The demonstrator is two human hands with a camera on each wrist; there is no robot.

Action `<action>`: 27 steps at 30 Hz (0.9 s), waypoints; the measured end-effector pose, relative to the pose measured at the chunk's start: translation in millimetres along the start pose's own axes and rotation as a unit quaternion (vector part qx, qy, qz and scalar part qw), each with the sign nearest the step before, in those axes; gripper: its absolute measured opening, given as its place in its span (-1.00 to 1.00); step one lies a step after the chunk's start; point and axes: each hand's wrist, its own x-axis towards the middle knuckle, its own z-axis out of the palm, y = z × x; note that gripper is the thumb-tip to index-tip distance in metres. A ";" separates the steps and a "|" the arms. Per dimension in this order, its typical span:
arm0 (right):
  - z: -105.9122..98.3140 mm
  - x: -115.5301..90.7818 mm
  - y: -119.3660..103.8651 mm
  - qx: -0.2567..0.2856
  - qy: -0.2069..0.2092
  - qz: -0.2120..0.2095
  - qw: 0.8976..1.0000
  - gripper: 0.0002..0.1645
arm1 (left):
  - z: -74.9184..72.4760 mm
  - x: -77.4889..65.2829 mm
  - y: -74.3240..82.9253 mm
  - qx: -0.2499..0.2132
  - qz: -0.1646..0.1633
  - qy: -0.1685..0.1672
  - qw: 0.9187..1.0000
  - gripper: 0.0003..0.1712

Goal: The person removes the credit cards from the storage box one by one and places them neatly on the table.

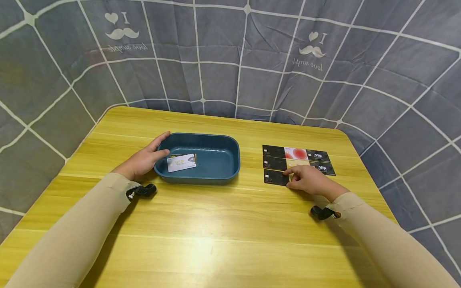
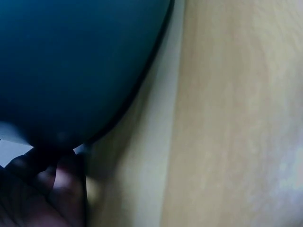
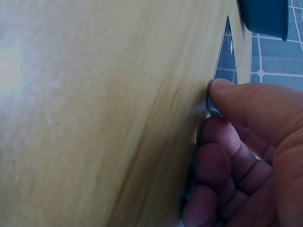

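Observation:
My left hand (image 1: pixel 144 159) grips the left end of a dark blue plastic basin (image 1: pixel 201 181), thumb over the rim and fingers along its outer side. Inside the basin's left part lies a white VIP card (image 1: pixel 176 164) on top of at least one other card, mostly hidden. At the right, my right hand (image 1: pixel 309 179) pinches the right edge of a black VIP card (image 1: pixel 274 177) between thumb and forefinger. That card lies nearest me in a group of cards. In the right wrist view the thumb (image 3: pixel 251 101) covers the end of the card (image 3: pixel 226 59), other fingers curled beneath.
Beyond the held card are two more black VIP cards (image 1: pixel 273 151), a red-and-white card (image 1: pixel 296 153), a yellow card (image 1: pixel 293 163) partly under my right hand, and dark Vip cards (image 1: pixel 318 156) on the right. A grey checked curtain (image 1: pixel 219 80) hangs behind the wooden table (image 1: pixel 201 240).

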 end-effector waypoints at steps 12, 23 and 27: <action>0.5 -0.1 -2.3 0.006 -0.002 0.012 1.000 -0.49 | -1.7 -0.4 -1.4 0.006 -0.001 -0.002 1.000 -0.15; 2.3 -2.1 -3.2 -0.002 0.004 -0.008 1.000 -0.50 | -2.6 0.2 -3.8 -0.022 0.002 -0.009 1.000 -0.16; 3.0 -2.6 -3.5 0.001 0.004 -0.005 1.000 -0.49 | -3.2 -0.9 -2.9 -0.019 0.002 -0.009 1.000 -0.15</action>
